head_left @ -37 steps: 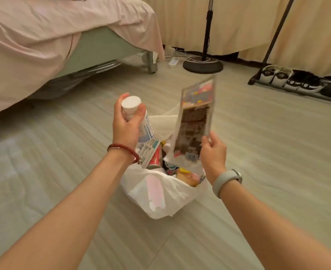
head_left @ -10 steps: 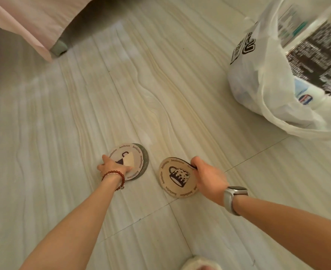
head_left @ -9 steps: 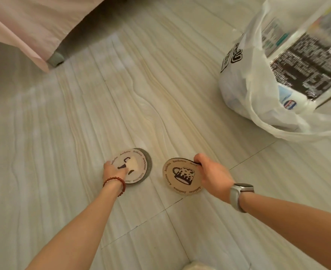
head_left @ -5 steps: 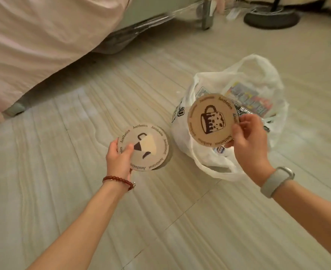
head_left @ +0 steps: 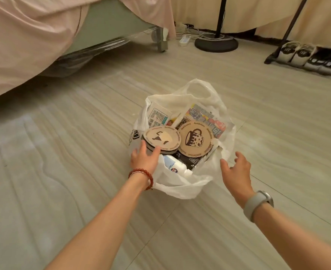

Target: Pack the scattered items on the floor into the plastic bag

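Two coasters, held up beside the bag half a second ago, are now seen inside the mouth of the bag (head_left: 180, 184), resting on top of the things already packed. Both were lying on the floor (head_left: 63, 152) a second ago, so the two pieces have been lifted and delivered; as far as this view shows, nothing loose is left on the floor around the bag, and packing may be judged close to done.

At nine o'clock of the bag's mouth, the left hand (head_left: 144, 159) is seen with its fingers (head_left: 154, 150) straight and spread, their tips touching the near edge of the left coaster (head_left: 160, 140), which lies tilted on a darker disc beneath it. A pinch is not shown; the coaster is merely touched or steadied. A white bottle (head_left: 172, 165) lies just below it, at six o'clock in the bag.

At three o'clock of that coaster, the mug coaster (head_left: 196, 140) lies flat on a printed packet (head_left: 205, 118) and is touched by neither hand.

At four o'clock of the bag, the right hand (head_left: 236, 172) is held apart from everything, fingers loosely spread and holding nothing, just beside the bag's near rim.
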`<action>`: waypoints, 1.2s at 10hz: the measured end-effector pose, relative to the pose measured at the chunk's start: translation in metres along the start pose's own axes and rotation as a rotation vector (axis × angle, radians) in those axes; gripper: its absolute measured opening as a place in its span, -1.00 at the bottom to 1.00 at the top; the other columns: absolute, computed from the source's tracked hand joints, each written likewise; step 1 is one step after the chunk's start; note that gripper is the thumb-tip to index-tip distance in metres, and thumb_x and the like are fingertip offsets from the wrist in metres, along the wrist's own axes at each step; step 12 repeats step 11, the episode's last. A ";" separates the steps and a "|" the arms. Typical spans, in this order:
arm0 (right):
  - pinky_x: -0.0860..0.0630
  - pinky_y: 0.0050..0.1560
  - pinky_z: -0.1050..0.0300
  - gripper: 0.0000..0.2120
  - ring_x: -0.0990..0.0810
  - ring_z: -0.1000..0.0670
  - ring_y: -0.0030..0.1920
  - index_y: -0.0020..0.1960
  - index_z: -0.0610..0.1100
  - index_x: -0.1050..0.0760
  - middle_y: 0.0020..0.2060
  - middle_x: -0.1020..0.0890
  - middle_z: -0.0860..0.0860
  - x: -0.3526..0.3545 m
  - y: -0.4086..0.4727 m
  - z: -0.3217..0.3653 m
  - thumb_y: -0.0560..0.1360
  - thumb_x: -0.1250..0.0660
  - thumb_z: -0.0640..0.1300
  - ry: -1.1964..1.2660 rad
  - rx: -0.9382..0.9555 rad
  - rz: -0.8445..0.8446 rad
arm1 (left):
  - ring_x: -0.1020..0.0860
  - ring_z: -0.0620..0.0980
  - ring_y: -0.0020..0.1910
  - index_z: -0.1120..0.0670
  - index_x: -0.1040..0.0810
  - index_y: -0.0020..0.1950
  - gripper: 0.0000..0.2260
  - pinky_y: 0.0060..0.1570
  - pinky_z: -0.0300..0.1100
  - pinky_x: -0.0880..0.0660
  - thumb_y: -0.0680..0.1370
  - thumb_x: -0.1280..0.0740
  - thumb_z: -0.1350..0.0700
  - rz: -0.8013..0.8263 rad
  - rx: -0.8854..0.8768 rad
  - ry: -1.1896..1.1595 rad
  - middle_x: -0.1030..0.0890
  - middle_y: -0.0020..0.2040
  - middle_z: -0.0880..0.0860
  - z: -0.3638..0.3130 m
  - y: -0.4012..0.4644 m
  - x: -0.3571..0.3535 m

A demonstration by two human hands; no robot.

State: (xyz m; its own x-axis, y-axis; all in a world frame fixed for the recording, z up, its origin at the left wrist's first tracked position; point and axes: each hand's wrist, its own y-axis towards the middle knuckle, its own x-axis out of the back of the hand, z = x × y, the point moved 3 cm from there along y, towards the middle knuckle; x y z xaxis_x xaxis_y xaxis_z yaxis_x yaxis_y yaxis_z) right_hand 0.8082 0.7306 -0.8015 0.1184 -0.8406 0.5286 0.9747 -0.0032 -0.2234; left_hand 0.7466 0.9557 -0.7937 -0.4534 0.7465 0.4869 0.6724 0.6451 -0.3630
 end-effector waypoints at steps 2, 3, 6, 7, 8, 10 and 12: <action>-0.59 -0.19 0.00 -0.77 -0.57 -0.08 -0.27 0.18 -0.23 -0.32 -0.16 -0.57 -0.12 -0.014 -0.001 -0.007 0.57 -0.13 -0.15 0.213 -0.116 0.079 | -0.26 0.09 0.40 0.05 -0.09 0.47 -0.37 0.34 -0.01 -0.26 0.49 -0.34 0.06 0.030 0.080 -0.245 -0.24 0.46 0.09 0.019 -0.002 -0.014; -0.48 -0.38 0.15 -0.87 -0.50 -0.01 -0.39 0.07 -0.22 -0.35 -0.30 -0.54 -0.09 -0.009 0.005 0.005 0.57 -0.13 -0.18 0.236 -0.053 -0.002 | -0.52 0.17 0.05 0.21 -0.47 0.13 -0.72 0.04 0.00 -0.49 0.45 -0.36 0.20 -0.082 0.118 -0.270 -0.56 0.05 0.22 0.016 -0.002 -0.011; -0.32 -0.27 0.09 -0.89 -0.42 -0.05 -0.24 -0.08 -0.21 -0.39 -0.30 -0.45 -0.02 0.024 0.016 0.075 0.57 -0.11 -0.21 0.097 0.209 -0.140 | -0.43 0.03 -0.21 0.24 -0.53 -0.09 -0.82 -0.26 -0.22 -0.29 0.55 -0.17 0.19 -0.515 -0.366 -0.170 -0.50 -0.27 0.05 -0.071 -0.029 0.065; -0.30 -0.36 0.13 -0.88 -0.37 0.02 -0.35 -0.13 -0.22 -0.38 -0.38 -0.42 0.02 0.023 0.014 0.078 0.56 -0.13 -0.24 0.114 0.303 -0.144 | -0.38 -0.01 -0.33 0.21 -0.50 -0.21 -0.81 -0.36 -0.20 -0.31 0.55 -0.18 0.20 -0.539 -0.412 -0.195 -0.44 -0.39 0.00 -0.060 -0.034 0.068; -0.36 -0.33 0.10 -0.87 -0.40 -0.01 -0.35 -0.13 -0.22 -0.39 -0.38 -0.44 0.04 0.013 0.012 0.065 0.56 -0.13 -0.24 0.112 0.266 -0.106 | -0.40 0.00 -0.35 0.19 -0.54 -0.21 -0.81 -0.31 -0.15 -0.40 0.54 -0.22 0.15 -0.499 -0.412 -0.229 -0.45 -0.41 0.02 -0.051 -0.036 0.054; -0.48 -0.26 -0.01 -0.87 -0.52 -0.12 -0.33 -0.15 -0.12 -0.42 -0.39 -0.53 -0.05 0.003 0.003 0.043 0.56 -0.16 -0.19 0.100 0.227 0.013 | -0.54 0.10 0.05 0.20 -0.53 0.12 -0.77 0.07 -0.12 -0.44 0.58 -0.16 0.16 -0.333 -0.385 -0.184 -0.61 0.00 0.14 -0.036 -0.046 0.019; -0.54 -0.16 -0.09 -0.88 -0.57 -0.15 -0.26 -0.04 -0.09 -0.47 -0.30 -0.59 -0.08 -0.001 0.003 0.042 0.56 -0.15 -0.15 0.068 0.239 0.077 | -0.42 0.06 0.24 0.15 -0.34 0.36 -0.65 0.13 -0.30 -0.28 0.58 -0.15 0.13 -0.288 -0.391 -0.025 -0.44 0.26 0.13 -0.025 -0.056 -0.005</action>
